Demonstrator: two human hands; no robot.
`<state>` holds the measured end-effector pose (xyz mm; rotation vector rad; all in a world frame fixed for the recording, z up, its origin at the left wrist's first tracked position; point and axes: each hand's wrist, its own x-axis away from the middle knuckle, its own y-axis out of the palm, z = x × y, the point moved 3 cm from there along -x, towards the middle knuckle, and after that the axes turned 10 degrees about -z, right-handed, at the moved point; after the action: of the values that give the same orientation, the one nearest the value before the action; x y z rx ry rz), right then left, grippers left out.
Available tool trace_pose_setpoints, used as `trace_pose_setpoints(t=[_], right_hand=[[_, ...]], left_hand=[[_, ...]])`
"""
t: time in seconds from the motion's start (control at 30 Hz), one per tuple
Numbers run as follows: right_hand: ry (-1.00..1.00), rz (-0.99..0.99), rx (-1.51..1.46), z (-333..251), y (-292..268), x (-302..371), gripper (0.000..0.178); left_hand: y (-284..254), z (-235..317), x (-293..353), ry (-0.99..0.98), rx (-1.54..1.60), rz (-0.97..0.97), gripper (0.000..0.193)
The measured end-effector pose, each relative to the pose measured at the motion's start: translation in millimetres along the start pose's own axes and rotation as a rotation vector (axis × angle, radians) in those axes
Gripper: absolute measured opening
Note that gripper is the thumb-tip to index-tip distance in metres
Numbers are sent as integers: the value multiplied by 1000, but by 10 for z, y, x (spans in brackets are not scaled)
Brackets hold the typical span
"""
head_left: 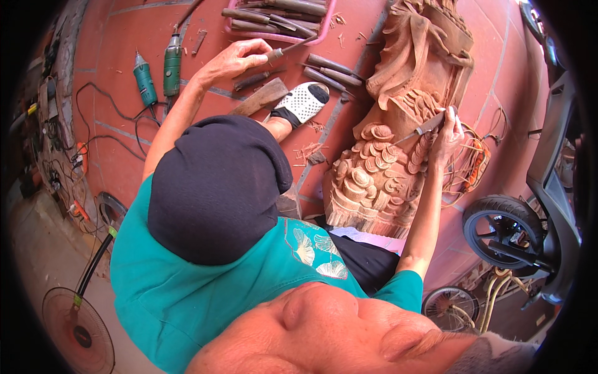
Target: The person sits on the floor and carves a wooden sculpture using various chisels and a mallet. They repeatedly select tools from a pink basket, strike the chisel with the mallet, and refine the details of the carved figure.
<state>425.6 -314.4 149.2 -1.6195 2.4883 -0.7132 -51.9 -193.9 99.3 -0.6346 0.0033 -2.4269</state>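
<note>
- The carving lay over the red floor, its right edge beneath your right hand, well apart from your left hand.
- Its reddish-brown wood showed draped folds at the far end, overlapping rounded discs nearer you, and a rough near edge.
- Your right hand gripped a chisel, blade pointing left above the carving; contact was unclear.
- Your left hand held a thin tool near a pink basket.
- Two green power tools lay farther left.
</note>
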Motion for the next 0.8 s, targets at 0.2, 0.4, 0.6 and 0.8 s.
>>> trace_pose_setpoints(t=[0.2,0.4,0.6,0.8], right_hand=[[-5,-8,-19,19,5,-14,31],[22,-4,-13,-11,1,8,31],[17,-11,-2,-1,-1,-7,31],[22,-6,8,-42,1,23,32]], left_hand=[[-208,90,-76,216,-897,432,18],[-470,120,-356,317,-1119,553,26],[-531,434,-475,378,-864,556,19],[-413,97,-253,423,-912,781,17]])
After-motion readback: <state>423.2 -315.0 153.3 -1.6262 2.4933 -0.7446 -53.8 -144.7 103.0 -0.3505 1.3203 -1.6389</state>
